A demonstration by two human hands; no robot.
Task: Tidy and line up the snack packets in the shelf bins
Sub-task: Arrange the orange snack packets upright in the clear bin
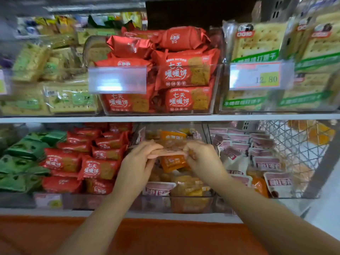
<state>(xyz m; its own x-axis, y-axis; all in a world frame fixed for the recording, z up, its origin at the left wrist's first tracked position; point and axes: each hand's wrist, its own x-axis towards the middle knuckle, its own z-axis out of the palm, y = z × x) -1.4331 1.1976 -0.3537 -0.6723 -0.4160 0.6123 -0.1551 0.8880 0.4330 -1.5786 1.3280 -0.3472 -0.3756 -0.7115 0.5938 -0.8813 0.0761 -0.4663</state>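
Over the middle clear bin (191, 203) of the lower shelf, my left hand (139, 161) and my right hand (202, 159) hold a see-through snack packet (171, 146) between them, one at each end. The fingers of both hands curl round its edges. Beneath it lie orange packets (173, 162) and pink-and-white packets (158, 188), jumbled in the same bin.
Red biscuit packets (92, 168) and green packets (20, 162) fill the bins to the left. Pink packets (265, 161) fill the bin to the right, beside a wire basket (298, 144). The upper shelf holds red packets (184, 74), cracker packs (257, 43) and price tags (257, 76).
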